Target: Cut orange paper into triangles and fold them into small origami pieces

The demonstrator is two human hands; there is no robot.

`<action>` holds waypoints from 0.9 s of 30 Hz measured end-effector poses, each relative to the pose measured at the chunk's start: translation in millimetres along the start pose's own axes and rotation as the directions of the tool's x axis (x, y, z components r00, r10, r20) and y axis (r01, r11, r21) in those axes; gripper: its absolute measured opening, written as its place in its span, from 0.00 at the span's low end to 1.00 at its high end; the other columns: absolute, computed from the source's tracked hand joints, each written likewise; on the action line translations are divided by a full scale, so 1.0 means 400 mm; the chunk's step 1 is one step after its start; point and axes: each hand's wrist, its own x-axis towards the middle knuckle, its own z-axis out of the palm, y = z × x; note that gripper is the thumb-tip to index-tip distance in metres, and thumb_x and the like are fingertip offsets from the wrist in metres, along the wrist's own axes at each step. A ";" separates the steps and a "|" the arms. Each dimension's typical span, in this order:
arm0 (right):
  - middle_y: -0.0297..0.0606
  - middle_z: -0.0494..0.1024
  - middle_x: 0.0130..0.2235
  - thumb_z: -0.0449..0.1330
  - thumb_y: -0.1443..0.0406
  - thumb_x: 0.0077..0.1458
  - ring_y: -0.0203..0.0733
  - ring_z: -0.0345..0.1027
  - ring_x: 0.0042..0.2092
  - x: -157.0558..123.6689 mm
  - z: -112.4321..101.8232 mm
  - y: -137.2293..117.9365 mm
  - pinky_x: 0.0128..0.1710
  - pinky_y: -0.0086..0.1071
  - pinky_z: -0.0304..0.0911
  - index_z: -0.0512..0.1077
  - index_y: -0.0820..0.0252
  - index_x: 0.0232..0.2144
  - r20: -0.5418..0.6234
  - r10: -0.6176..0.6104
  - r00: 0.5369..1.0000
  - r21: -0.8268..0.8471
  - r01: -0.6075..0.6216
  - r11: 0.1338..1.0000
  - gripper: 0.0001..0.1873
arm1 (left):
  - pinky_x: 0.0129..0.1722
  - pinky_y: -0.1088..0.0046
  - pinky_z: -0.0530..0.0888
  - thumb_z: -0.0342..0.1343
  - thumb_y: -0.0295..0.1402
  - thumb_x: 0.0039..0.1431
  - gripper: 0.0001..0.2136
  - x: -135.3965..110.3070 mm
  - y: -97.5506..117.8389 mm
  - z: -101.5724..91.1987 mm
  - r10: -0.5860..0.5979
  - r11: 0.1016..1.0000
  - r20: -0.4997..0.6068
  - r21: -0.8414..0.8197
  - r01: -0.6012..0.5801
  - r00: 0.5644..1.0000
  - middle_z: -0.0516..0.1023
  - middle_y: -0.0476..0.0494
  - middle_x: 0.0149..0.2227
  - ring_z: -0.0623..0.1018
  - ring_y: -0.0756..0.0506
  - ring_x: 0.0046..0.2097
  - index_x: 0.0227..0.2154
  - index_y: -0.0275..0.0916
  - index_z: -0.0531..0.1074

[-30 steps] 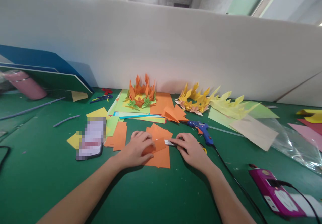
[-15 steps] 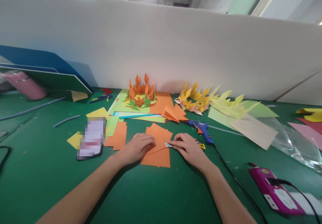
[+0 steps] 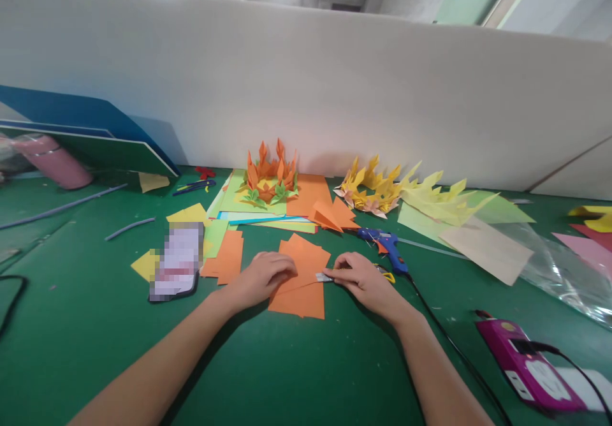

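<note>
My left hand (image 3: 266, 276) lies curled on a stack of orange paper squares (image 3: 302, 273) on the green table, pressing a folded orange sheet down. My right hand (image 3: 363, 277) is closed in a pinch on a small silver-tipped tool (image 3: 324, 277) whose tip touches the right edge of the orange paper. A yellow handle (image 3: 388, 277) shows just behind this hand. A blue glue gun (image 3: 387, 249) lies just beyond my right hand, its black cord running toward me.
Folded orange paper flowers (image 3: 270, 174) and yellow ones (image 3: 377, 187) stand by the white partition. Loose coloured sheets (image 3: 224, 257) and a phone (image 3: 176, 263) lie left. A magenta device (image 3: 526, 365) with a cable sits at the right, a pink bottle (image 3: 52, 161) far left.
My left hand has folded the orange sheet flatter and slid slightly up and right. My right hand has moved a little up along the paper's edge with the tool.
</note>
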 end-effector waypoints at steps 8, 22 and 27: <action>0.41 0.71 0.36 0.52 0.70 0.61 0.42 0.64 0.38 -0.007 -0.002 0.002 0.37 0.37 0.63 0.74 0.50 0.47 -0.014 -0.015 1.000 0.004 0.015 1.000 0.16 | 0.45 0.68 0.66 0.44 0.27 0.64 0.10 0.002 -0.008 0.001 0.020 0.999 -0.007 -0.026 -0.020 1.000 0.78 0.47 0.39 0.75 0.47 0.42 0.36 0.41 0.70; 0.41 0.73 0.35 0.53 0.69 0.60 0.42 0.64 0.37 0.021 0.022 -0.015 0.36 0.36 0.60 0.75 0.53 0.43 -0.064 -0.099 0.993 0.036 0.102 0.994 0.14 | 0.46 0.65 0.63 0.45 0.25 0.62 0.08 0.000 -0.005 0.002 -0.029 0.999 0.012 -0.020 0.029 1.000 0.77 0.47 0.39 0.74 0.47 0.44 0.33 0.40 0.68; 0.41 0.72 0.34 0.53 0.68 0.61 0.42 0.64 0.37 0.017 0.018 -0.013 0.35 0.35 0.59 0.76 0.54 0.43 -0.055 -0.109 0.992 0.044 0.112 0.993 0.13 | 0.46 0.65 0.63 0.44 0.25 0.62 0.09 -0.002 -0.004 -0.001 -0.028 1.000 0.021 -0.009 0.028 0.999 0.77 0.48 0.39 0.74 0.47 0.44 0.34 0.41 0.68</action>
